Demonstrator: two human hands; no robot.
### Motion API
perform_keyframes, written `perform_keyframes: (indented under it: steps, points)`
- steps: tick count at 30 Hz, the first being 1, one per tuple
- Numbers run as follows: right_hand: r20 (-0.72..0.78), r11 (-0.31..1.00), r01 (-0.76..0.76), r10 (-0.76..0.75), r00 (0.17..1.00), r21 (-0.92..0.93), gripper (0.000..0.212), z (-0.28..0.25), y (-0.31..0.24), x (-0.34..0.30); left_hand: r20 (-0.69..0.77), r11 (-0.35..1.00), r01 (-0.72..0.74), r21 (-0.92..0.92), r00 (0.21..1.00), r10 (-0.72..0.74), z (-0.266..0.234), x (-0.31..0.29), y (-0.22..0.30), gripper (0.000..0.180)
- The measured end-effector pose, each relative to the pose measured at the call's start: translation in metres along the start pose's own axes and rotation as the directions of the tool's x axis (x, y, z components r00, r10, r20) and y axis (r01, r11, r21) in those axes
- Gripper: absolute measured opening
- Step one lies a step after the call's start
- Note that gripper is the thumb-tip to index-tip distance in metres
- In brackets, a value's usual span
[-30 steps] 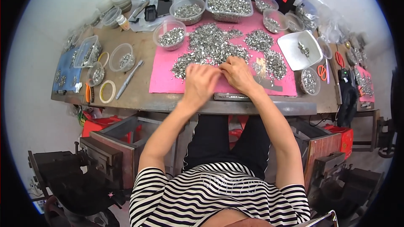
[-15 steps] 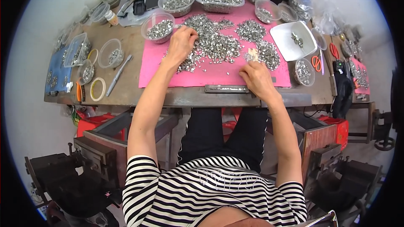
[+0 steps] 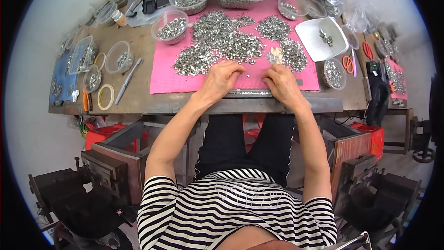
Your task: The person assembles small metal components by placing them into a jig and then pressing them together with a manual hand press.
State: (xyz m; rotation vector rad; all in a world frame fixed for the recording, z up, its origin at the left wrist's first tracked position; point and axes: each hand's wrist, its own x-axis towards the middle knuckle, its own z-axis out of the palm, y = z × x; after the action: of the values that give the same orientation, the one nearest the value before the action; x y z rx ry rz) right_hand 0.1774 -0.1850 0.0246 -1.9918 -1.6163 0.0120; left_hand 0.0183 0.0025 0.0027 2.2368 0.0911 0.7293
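Observation:
On a pink mat lie heaps of small shiny metal pieces. My left hand is over the mat's near edge, just in front of the largest heap, thumb and fingers pinched together. Across from it my right hand has its fingertips pressed together too. Whatever either pinch holds is too small or hidden to name. Between the hands, a narrow dark metal bar with a row of bright bits lies along the mat's near edge; both hands partly cover it. One loose piece lies between the fingertips.
Clear plastic tubs of metal pieces, including a large one, stand behind the heaps. A white tray holds a few pieces at the right, near orange scissors. At left are a toothbrush and a tape roll.
My left hand has come from the left side of the heap toward me and right, close to the bar. My right hand stays almost in place, still pinched.

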Motion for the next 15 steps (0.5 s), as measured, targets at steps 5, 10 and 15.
perform_keyframes:
  steps: [5, 10, 15]
  points:
    - [-0.008, 0.893, -0.247, 0.269, 0.963, 0.377, 0.010, -0.005, -0.029, -0.010, -0.105, 0.995, 0.095, 0.011, 0.990, -0.094, -0.007, -0.003, 0.009, 0.020]
    - [-0.130, 0.910, -0.081, 0.145, 0.981, 0.408, 0.011, 0.013, -0.046, -0.025, -0.073, 0.998, 0.064, 0.030, 0.995, -0.061, -0.019, -0.009, 0.011, 0.023]
    - [-0.223, 0.963, -0.023, 0.085, 0.971, 0.267, 0.013, 0.024, -0.046, -0.028, -0.017, 0.987, -0.052, 0.151, 0.998, 0.055, -0.011, -0.017, -0.003, 0.024]
